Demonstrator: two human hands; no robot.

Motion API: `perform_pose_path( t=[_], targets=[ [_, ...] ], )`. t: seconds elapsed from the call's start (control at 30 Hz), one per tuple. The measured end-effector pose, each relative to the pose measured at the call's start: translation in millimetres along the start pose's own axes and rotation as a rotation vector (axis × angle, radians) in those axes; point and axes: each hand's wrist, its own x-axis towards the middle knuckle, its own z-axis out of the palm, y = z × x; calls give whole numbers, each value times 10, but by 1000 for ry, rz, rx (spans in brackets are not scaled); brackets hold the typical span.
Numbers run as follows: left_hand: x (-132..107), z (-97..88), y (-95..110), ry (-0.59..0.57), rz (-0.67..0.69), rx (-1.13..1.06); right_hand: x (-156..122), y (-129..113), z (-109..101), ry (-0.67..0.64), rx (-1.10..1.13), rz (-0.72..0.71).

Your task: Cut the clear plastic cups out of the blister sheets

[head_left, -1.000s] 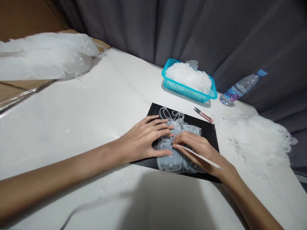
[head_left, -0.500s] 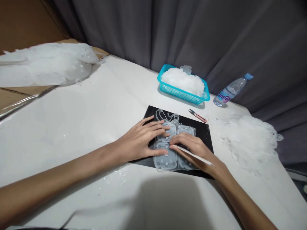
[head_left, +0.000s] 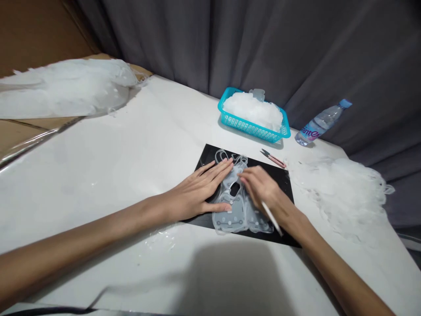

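A heap of thin white plastic scraps (head_left: 66, 87) lies far left on the white table (head_left: 108, 153), and nearer the middle the left hand (head_left: 200, 191) presses flat, fingers spread, on a floppy clear rubbery sheet (head_left: 235, 213) of moulded rounded pads with one dark hole showing. That sheet rests on a glossy black mat (head_left: 283, 175). The right hand (head_left: 263, 188) pinches its top edge, fingers closed around a slim white stick (head_left: 271, 217); beyond lie small snips (head_left: 272, 158), a turquoise basket (head_left: 253, 129), a bottle (head_left: 320, 123) and more frilly trimmings (head_left: 342, 193).

I read soft, even overhead light; white counter (head_left: 131, 145) bright, near washed out. Broad shadow falls on its near edge. Wide-angle stretch bends the edges. Right hand (head_left: 263, 188) slightly motion-blurred; curtain dim
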Motion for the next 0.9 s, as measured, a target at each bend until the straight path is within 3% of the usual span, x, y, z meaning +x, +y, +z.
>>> perform_pose_path(
  t=[0.07,0.13,0.2,0.3,0.5,0.6,0.77,0.83,0.9],
  targets=[
    [-3,-4,-8,-37,-5,8,90,159,-48,159,3,128],
    [-19,-15,-10,-50,-25,8,166,294,-105,227,49,239],
    [-43,-28,-3,-40,-60,-2,224,355,-173,200,139,331],
    [-66,-55,24,41,-103,-37,278,291,-295,55,307,397],
    [33,-200,95,280,-231,-438,299,-4,-497,-127,544,299],
    [71,-281,84,222,-241,-629,305,-70,-510,-192,601,291],
    [66,-323,68,195,-201,-721,302,-15,-522,-276,671,282],
    [61,-321,89,198,-206,-726,288,39,-541,-240,688,225],
    [59,-317,120,195,-219,-731,273,80,-546,-108,662,172]
  ],
)
